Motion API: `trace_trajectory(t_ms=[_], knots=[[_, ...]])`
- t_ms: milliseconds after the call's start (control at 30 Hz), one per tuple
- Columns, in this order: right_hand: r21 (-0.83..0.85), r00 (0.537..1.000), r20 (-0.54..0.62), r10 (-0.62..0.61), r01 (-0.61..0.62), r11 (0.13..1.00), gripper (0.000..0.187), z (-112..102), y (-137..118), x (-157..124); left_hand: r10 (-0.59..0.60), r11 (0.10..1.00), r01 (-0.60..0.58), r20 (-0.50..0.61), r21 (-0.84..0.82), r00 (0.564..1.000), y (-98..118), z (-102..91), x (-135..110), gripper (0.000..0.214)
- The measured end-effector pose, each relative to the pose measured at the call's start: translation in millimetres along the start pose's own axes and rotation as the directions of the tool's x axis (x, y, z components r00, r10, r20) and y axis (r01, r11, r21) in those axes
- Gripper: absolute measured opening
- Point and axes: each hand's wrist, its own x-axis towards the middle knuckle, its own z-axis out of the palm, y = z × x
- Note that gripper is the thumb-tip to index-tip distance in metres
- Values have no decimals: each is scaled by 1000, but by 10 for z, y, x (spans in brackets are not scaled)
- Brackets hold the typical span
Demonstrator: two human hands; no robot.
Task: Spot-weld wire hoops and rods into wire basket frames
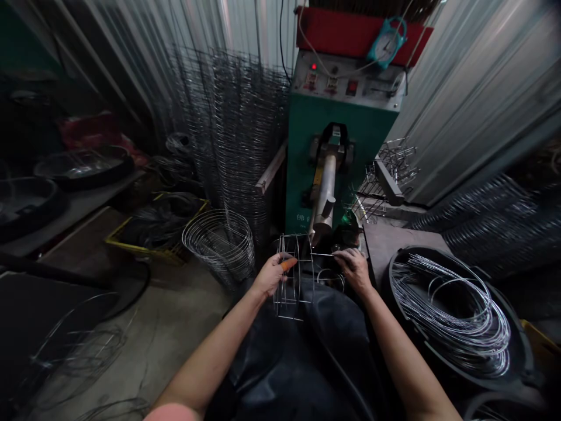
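Note:
My left hand point(270, 275), with an orange covering on one finger, grips the side of a cylindrical steel wire frame point(293, 279) made of hoops and straight rods. My right hand point(354, 269) pinches a thin straight wire point(323, 254) that runs from the frame towards it. The frame stands just below the lower electrode of a green spot welding machine point(337, 164). Its far side sits close to the welder's metal arm point(324, 196). A dark apron point(298, 362) covers my lap beneath both hands.
A black tub of coiled wire point(451, 316) stands to my right. Left of the welder are a stack of round wire baskets point(219, 248), tall wire mesh point(232, 128) and a yellow crate point(149, 234). A wire rack point(385, 175) stands right of the welder.

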Motion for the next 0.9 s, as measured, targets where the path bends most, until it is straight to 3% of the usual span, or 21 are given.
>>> trace_trajectory(t_ms=[600,900], knots=[[34,999,29,38,-39,999,23,44,107,147,12,1000,-12,-11,-17,1000,92,64,119,37],[55,998,36,57,-59,997,22,103,170,155,-43,999,43,-27,-1,999,107,70,186,38]])
